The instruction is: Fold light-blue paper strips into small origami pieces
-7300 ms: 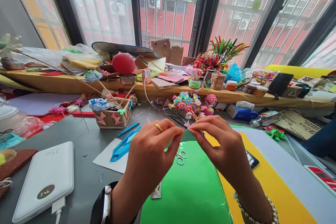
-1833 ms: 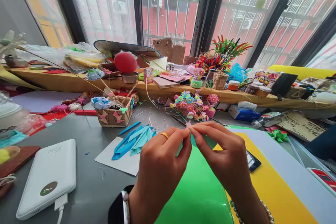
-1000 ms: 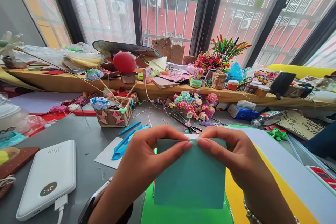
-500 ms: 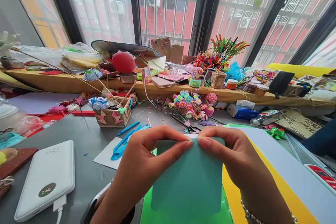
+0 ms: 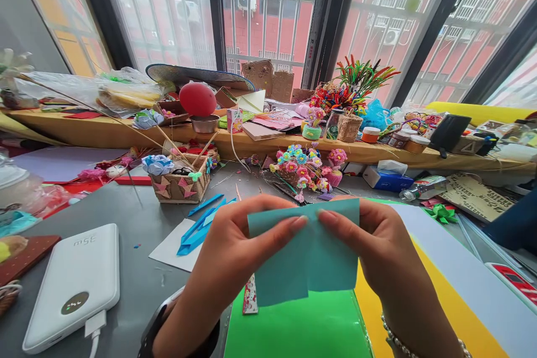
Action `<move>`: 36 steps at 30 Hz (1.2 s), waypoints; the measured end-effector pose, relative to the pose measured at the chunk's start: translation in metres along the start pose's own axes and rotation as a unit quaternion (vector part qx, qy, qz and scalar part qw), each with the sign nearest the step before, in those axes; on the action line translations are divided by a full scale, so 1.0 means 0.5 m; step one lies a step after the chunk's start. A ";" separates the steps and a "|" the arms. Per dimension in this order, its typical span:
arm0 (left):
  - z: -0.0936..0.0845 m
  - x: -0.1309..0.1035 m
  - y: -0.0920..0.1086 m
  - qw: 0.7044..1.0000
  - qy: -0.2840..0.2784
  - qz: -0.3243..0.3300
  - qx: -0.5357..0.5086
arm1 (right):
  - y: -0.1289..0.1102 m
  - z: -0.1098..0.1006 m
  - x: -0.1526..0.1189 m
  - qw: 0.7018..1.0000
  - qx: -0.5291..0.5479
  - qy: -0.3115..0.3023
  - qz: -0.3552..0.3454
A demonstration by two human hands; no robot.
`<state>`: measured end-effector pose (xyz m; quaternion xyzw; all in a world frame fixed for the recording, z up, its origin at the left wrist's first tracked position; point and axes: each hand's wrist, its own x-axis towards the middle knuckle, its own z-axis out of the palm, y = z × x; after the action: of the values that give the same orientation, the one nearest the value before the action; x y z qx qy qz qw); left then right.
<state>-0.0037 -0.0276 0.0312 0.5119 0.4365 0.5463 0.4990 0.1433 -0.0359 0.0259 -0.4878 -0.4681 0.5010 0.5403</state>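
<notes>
A teal sheet of paper (image 5: 283,271) is held up in front of me, above a glossy green sheet (image 5: 302,330). My left hand (image 5: 239,240) pinches its left half, thumb in front and fingers hidden behind. On the other half, my right hand (image 5: 373,238) has the same closed pinch, its thumb tip close to the left one. A vertical line runs from between the thumbs to the lower edge, where the halves are slightly offset; whether it is a tear or a fold I cannot tell. Under the paper's left side, a narrow patterned strip (image 5: 250,296) lies on the green sheet.
Blue folded paper strips (image 5: 197,235) lie on white paper to the left. A white power bank (image 5: 75,285) with a cable sits further left. A cardboard basket (image 5: 180,184) and crocheted flowers (image 5: 300,165) stand behind. Yellow paper (image 5: 444,302) is at right.
The teal paper's top edge has tipped up above the thumbs and its lower edge has risen. A vertical line now divides the lower part, and the patterned strip has come into view.
</notes>
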 end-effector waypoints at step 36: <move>0.010 -0.005 -0.005 1.000 -0.011 -0.007 -0.010 | -0.004 0.013 -0.010 1.000 0.013 0.016 -0.003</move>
<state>0.0015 -0.0297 0.0288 0.5100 0.4289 0.5416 0.5125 0.1365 -0.0406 0.0283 -0.4876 -0.4540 0.4973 0.5557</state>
